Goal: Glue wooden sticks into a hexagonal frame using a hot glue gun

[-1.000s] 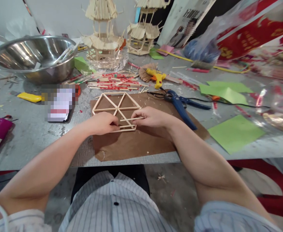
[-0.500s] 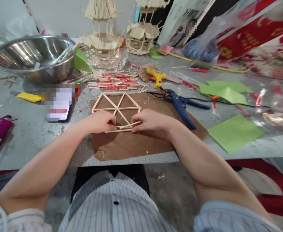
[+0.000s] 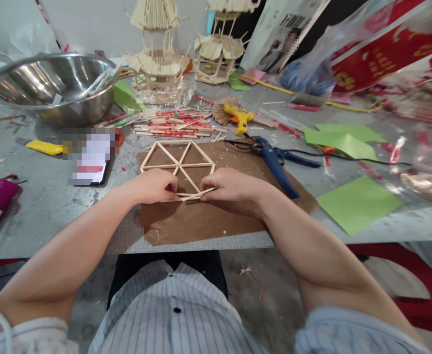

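A six-sided frame of thin wooden sticks (image 3: 196,165), with spokes meeting in its middle, lies on a sheet of brown paper (image 3: 201,223). At its near left corner my left hand (image 3: 156,186) is closed, the fingers curled round the frame's edge; the fingertips are partly hidden. My right hand (image 3: 227,184), at the near right corner, pinches a loose wooden stick (image 3: 191,197). This stick slants across the frame's near side, its left end lying over that edge. Behind my hands, the far half of the frame shows uncovered.
A blue cutter tool (image 3: 275,164) and a yellow glue gun (image 3: 240,118) lie beyond the frame. Several sticks (image 3: 179,123) are piled behind it. To the left are a phone (image 3: 90,160), a yellow knife (image 3: 44,147) and a steel bowl (image 3: 79,110). Stick towers (image 3: 157,64) stand at the back.
The stick in my right hand has shifted slightly toward me; its left end now lies over the frame's near edge. My left hand and the frame have hardly moved.
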Demonstrator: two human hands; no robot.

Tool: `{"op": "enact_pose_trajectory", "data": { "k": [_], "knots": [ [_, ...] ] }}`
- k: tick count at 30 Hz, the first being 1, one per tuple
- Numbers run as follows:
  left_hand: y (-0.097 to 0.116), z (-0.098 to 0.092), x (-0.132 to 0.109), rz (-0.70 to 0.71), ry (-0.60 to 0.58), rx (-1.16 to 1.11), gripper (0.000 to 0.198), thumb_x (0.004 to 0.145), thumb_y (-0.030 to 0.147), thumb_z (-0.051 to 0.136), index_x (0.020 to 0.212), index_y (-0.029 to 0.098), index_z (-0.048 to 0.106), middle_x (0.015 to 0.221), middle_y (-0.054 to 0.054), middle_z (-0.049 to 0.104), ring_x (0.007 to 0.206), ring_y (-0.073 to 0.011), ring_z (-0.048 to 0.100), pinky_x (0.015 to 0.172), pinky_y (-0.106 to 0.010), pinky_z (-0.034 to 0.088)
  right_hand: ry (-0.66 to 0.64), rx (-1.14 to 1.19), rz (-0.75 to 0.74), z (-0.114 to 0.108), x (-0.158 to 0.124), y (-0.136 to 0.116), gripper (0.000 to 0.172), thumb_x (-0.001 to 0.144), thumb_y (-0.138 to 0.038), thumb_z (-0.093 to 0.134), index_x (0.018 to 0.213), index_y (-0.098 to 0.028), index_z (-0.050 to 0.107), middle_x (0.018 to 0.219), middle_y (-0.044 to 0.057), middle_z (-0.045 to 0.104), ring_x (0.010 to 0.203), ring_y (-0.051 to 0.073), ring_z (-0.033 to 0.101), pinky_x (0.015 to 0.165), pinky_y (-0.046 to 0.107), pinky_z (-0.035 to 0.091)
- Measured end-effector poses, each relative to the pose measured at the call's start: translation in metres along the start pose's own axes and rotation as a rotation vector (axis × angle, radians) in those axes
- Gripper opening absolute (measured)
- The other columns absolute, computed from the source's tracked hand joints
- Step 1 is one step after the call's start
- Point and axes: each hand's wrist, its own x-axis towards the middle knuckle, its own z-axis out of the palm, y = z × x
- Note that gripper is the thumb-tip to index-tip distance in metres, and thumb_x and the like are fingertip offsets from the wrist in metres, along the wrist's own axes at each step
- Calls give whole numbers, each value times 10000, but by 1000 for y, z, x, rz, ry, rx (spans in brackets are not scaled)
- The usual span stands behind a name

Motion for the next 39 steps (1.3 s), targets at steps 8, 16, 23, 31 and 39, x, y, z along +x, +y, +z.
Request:
{"op": "enact_pose_trajectory", "data": {
  "k": [8,16,23,31,39],
  "knots": [
    [-1,2,0,28,13,27,228,748,373,555,811,188,672,787,-29,653,688,-147,544,597,-247,338,46,20,-16,5,4,5,219,762,-374,572,808,-184,670,742,25,650,671,127,526,574,231,283],
    [-9,4,4,-32,87,-74,286,802,379,492,788,170,687,724,-33,653,648,-133,528,599,-248,335,256,505,-33,11,10,27,341,764,-483,521,794,-154,607,689,18,629,626,119,535,604,236,369],
    [-5,3,2,-68,158,-168,227,806,322,500,774,158,654,687,-23,641,603,-114,524,586,-246,347,453,725,-21,18,20,34,364,689,-502,587,769,-150,629,660,1,566,609,111,468,607,255,352],
    [9,2,-1,-139,256,-692,68,825,212,492,777,167,475,570,46,567,406,-41,428,439,-188,330,614,824,-2,26,26,16,396,666,-538,607,600,-156,529,540,-54,393,543,74,327,547,237,266],
    [16,10,4,-86,207,-1170,109,812,157,551,745,167,465,497,93,463,300,-3,347,326,-162,208,624,872,2,31,26,0,366,680,-512,614,655,-151,567,585,-33,482,570,84,389,557,230,310]
  ]
}}
